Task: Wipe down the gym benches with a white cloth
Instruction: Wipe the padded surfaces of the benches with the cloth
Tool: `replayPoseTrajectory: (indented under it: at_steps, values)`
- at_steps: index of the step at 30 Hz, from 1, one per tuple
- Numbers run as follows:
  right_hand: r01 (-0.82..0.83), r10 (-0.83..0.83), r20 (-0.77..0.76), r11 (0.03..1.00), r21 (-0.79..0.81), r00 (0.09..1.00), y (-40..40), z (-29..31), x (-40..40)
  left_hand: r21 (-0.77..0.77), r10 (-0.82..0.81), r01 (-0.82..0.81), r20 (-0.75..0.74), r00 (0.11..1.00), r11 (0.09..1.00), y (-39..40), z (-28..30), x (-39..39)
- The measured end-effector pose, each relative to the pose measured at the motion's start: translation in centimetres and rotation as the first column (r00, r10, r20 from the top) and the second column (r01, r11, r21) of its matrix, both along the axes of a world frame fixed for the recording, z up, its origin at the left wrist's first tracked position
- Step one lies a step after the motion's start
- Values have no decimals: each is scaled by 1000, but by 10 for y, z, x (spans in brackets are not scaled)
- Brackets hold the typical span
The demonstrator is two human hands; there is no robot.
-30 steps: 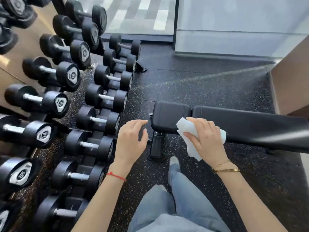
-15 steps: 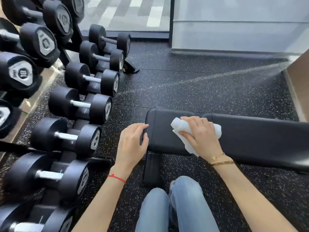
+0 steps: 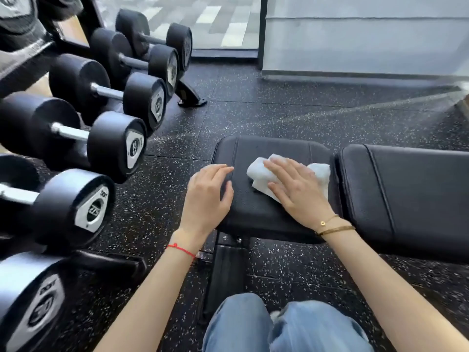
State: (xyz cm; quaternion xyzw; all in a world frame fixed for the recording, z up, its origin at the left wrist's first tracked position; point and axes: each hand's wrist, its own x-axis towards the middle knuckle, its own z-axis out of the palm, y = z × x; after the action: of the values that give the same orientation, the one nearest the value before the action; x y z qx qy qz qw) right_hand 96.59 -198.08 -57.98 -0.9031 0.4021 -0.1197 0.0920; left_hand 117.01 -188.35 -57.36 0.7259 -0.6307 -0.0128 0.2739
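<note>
1. Head view, the room: black rubber floor point(image 3: 279, 115) flecked with white runs back to a glass wall and a pale panel; a rack of black dumbbells point(image 3: 101, 138) fills the left side.
2. Head view, the bench: a black padded gym bench point(image 3: 406, 194) lies across the middle, its short seat pad point(image 3: 253, 207) on the left and the long back pad on the right, with a narrow gap between them.
3. Head view, the cloth: the white cloth point(image 3: 261, 174) lies bunched on the seat pad, towards its right edge, just beside the gap.
4. Head view, the hands: the right hand point(image 3: 297, 191) lies flat on the cloth, fingers straight and spread, pressing it onto the pad. The left hand point(image 3: 208, 196) rests on the left end of the seat pad with fingers loosely extended, holding nothing.
5. Head view, the person: a red string circles the left wrist, gold bracelets the right; blue jeans show at the bottom edge.
</note>
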Motion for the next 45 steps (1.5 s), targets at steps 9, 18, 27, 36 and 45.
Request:
replayPoseTrajectory:
  at_steps: [9, 18, 27, 36, 45]
  values:
    - [157, -155, -54, 986, 49, 986, -48, -4, 9, 20, 13, -12, -46, 999, 1000, -6, -24, 3]
    - [-40, 36, 58, 997, 61, 998, -16, -15, 3, -32, -9, 4, -160, 987, 999, -6, -35, 4]
    - [4, -1, -32, 996, 84, 1000, -65, -3, 67, -53, 0, -10, -178, 984, 999, -6, -38, 1]
    - [131, -133, 25, 989, 75, 991, -70, 0, -16, -47, -14, 6, -178, 984, 999, -5, -37, 1]
    - [-174, 180, -3, 945, -276, 984, 63, -42, -72, -35, -32, 27, -146, 989, 999, -4, -34, 3]
